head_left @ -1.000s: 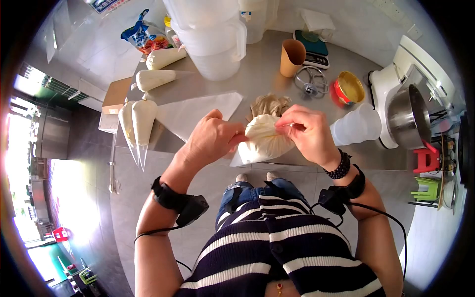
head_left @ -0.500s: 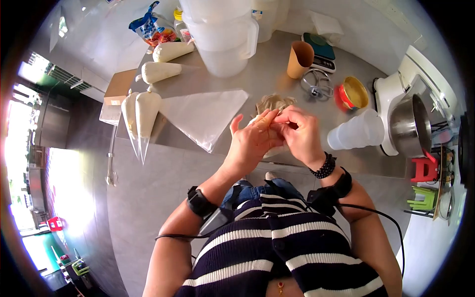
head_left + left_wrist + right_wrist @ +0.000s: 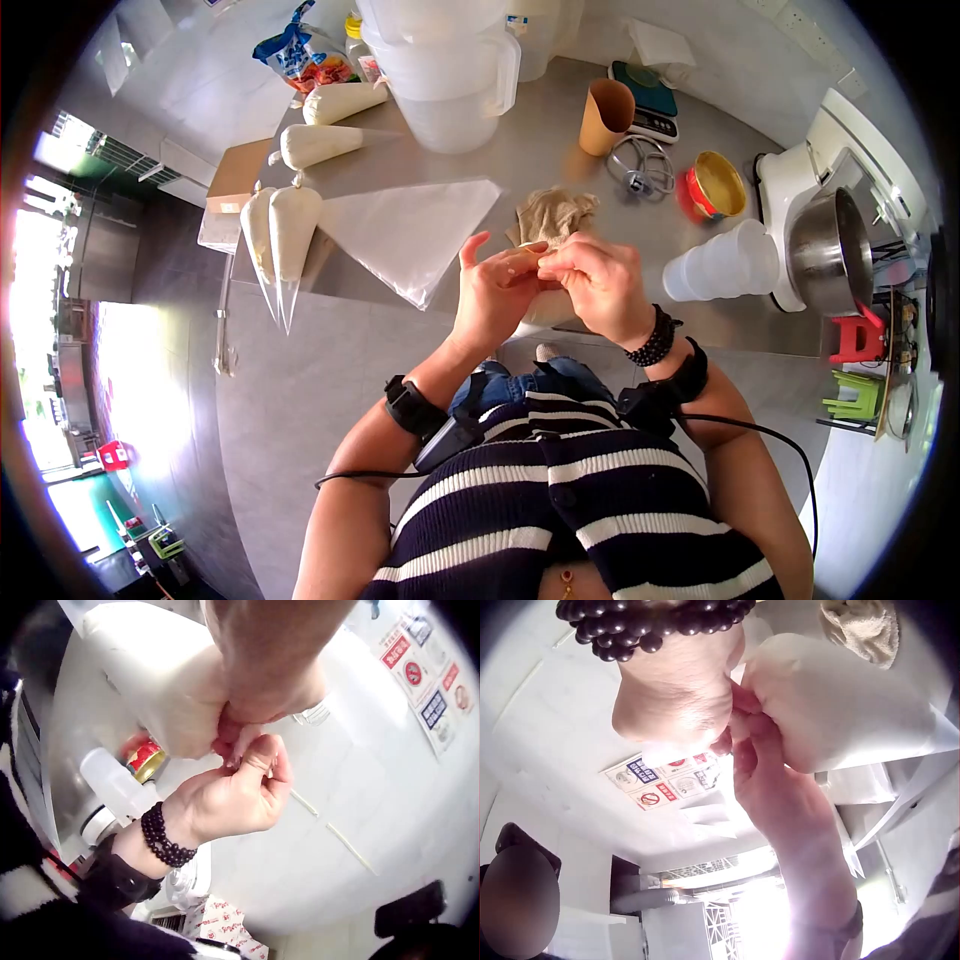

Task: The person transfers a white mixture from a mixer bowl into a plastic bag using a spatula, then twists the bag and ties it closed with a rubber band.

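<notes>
A plump piping bag (image 3: pixel 840 705) with pale filling stands at the table's front edge, its gathered top between both hands. In the head view the hands hide most of this bag. My left hand (image 3: pixel 497 298) grips the gathered neck, and one finger sticks up away from the rest. Close against it, my right hand (image 3: pixel 603 292) pinches the neck's end between thumb and fingertips. I cannot tell whether a thin tie is also in those fingertips. A crumpled beige cloth (image 3: pixel 556 214) lies just behind the hands.
Flat clear piping bags (image 3: pixel 410 230) lie to the left, with several filled bags (image 3: pixel 292 235) beyond. A large plastic pitcher (image 3: pixel 440 90) stands at the back. To the right are a brown cup (image 3: pixel 605 118), a red tin (image 3: pixel 714 186), stacked plastic cups (image 3: pixel 722 264) and a mixer bowl (image 3: pixel 832 250).
My left hand has moved right, from the bag's side to its neck against my right hand. Both hands have since lowered slightly toward me, leaving more of the cloth in view.
</notes>
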Demonstrator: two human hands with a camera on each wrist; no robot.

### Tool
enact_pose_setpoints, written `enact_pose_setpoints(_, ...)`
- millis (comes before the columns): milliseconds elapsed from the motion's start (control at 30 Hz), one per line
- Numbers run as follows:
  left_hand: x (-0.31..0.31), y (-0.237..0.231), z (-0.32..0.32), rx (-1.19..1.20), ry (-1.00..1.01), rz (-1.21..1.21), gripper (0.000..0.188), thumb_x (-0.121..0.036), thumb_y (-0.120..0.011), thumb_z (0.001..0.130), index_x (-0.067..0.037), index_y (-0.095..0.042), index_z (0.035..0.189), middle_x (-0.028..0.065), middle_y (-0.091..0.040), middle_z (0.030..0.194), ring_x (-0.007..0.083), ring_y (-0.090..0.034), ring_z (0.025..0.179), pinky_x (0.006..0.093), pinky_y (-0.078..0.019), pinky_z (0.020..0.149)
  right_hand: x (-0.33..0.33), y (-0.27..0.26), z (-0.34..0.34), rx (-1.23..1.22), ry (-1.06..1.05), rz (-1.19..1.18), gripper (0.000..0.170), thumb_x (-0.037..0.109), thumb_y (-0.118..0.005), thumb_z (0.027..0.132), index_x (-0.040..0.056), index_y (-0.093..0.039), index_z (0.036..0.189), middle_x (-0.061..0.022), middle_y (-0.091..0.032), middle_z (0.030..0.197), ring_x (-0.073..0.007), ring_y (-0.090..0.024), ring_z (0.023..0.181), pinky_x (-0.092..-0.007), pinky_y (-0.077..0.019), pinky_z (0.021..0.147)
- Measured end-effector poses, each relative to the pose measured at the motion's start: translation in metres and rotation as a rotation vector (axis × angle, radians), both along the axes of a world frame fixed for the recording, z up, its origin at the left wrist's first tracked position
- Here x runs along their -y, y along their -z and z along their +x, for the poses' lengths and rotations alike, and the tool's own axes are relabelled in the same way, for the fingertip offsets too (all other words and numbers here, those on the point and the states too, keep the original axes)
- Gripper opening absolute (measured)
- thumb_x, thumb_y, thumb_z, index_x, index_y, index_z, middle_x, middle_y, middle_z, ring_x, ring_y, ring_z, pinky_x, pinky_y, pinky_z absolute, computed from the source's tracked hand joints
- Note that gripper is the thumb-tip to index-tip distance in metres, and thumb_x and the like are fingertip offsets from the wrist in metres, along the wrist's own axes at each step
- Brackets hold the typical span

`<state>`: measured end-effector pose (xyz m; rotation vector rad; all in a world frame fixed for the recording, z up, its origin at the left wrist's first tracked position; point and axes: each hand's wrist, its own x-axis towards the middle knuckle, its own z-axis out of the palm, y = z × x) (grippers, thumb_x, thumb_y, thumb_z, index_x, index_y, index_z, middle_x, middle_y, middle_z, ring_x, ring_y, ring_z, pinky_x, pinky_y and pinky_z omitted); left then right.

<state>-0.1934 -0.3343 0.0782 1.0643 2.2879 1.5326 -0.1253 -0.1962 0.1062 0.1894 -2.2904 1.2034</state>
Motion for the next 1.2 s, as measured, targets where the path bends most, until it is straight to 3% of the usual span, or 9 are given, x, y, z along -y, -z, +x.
enact_pose_setpoints(167,0.012,0.029,-0.009,0.105,-0.115,-0.019,0.015,-0.008,-0.068,0.073,-0.012,-0.071,0.087,0.0042,-0.07,0.092,0.0111,-0.064,0.097,0.0401,-0.0199,0.104,-0.025,0.001,0.0,0.065,0.0,-0.788,0.005,-0.002,-0.059,0.084,-0.0027,-0.062,0.087,-0.0085,-0.064,0.076,-0.0129,-0.062,0.064,-0.0241,-0.0505,0.057)
enact_pose_setpoints(267,0.02,0.025,-0.006,0.103,-0.125,0.0,0.022,-0.003,-0.061,0.078,-0.011,-0.07,0.096,0.0031,-0.069,0.101,0.0102,-0.062,0.102,0.0397,-0.0162,0.106,-0.077,0.05,-0.021,0.404,0.3,-0.223,0.016,0.004,-0.06,0.084,-0.0006,-0.064,0.099,-0.0088,-0.064,0.084,-0.0126,-0.06,0.065,-0.0236,-0.0494,0.058)
enact_pose_setpoints(367,0.022,0.014,-0.009,0.191,-0.1,0.051,0.02,-0.003,-0.058,0.082,-0.009,-0.069,0.098,0.0024,-0.068,0.105,0.0118,-0.057,0.112,0.0406,-0.0128,0.108,-0.062,0.104,-0.029,0.492,0.377,0.681,0.056,0.028,-0.065,0.08,0.0023,-0.048,0.125,-0.0147,-0.059,0.091,-0.0269,-0.063,0.074,-0.0334,-0.052,0.069)
enact_pose_setpoints(600,0.036,0.022,-0.011,0.33,-0.032,0.141,0.013,-0.007,-0.056,0.087,-0.007,-0.067,0.094,0.0016,-0.067,0.109,0.0134,-0.052,0.119,0.0412,-0.0088,0.109,-0.053,0.157,-0.045,0.767,0.299,0.703,0.044,0.025,-0.057,0.083,-0.0006,-0.047,0.118,-0.0195,-0.054,0.102,-0.037,-0.062,0.078,-0.0458,-0.0513,0.064)
enact_pose_setpoints(700,0.039,0.023,-0.014,0.335,-0.037,0.123,0.013,-0.009,-0.056,0.088,-0.008,-0.067,0.093,0.002,-0.067,0.109,0.0141,-0.051,0.12,0.0426,-0.0078,0.11,-0.049,0.144,-0.042,0.713,0.322,0.557,0.019,0.016,-0.058,0.075,-0.0014,-0.06,0.083,-0.0202,-0.056,0.092,-0.0344,-0.058,0.085,-0.0449,-0.0488,0.075)
enact_pose_setpoints(733,0.039,0.022,-0.015,0.333,-0.035,0.106,0.012,-0.01,-0.056,0.088,-0.009,-0.067,0.093,0.0021,-0.067,0.109,0.0144,-0.051,0.121,0.0432,-0.0075,0.11,-0.078,0.206,-0.038,0.368,0.198,0.83,0.015,0.013,-0.058,0.072,-0.0013,-0.06,0.073,-0.0153,-0.057,0.08,-0.034,-0.057,0.086,-0.0448,-0.0477,0.073)
enact_pose_setpoints(833,0.037,0.015,-0.015,0.315,-0.007,0.06,0.014,-0.006,-0.055,0.086,-0.007,-0.068,0.092,0.0029,-0.066,0.111,0.0169,-0.051,0.121,0.0451,-0.0098,0.112,-0.079,0.136,-0.032,0.652,-0.033,0.492,0.012,0.009,-0.059,0.068,-0.003,-0.058,0.068,-0.0143,-0.056,0.071,-0.036,-0.056,0.081,-0.0444,-0.0468,0.071)
enact_pose_setpoints(1000,0.037,0.003,-0.011,0.274,0.119,0.052,0.015,-0.003,-0.056,0.084,-0.01,-0.068,0.09,0.0019,-0.064,0.116,0.0173,-0.05,0.122,0.0458,-0.0067,0.112,-0.075,0.13,-0.031,0.743,0.196,0.302,0.028,0.007,-0.062,0.067,0.0071,-0.069,0.094,-0.018,-0.062,0.092,-0.0341,-0.059,0.09,-0.0387,-0.0475,0.076)
enact_pose_setpoints(1200,0.037,-0.002,-0.008,0.09,0.339,-0.009,0.019,-0.006,-0.063,0.081,-0.015,-0.068,0.098,0.0005,-0.066,0.109,0.0165,-0.056,0.113,0.0494,-0.0054,0.111,-0.046,-0.009,-0.023,0.369,-0.345,0.029,0.035,-0.002,-0.066,0.068,0.0079,-0.068,0.101,-0.0071,-0.054,0.099,-0.0215,-0.053,0.093,-0.033,-0.0464,0.078)
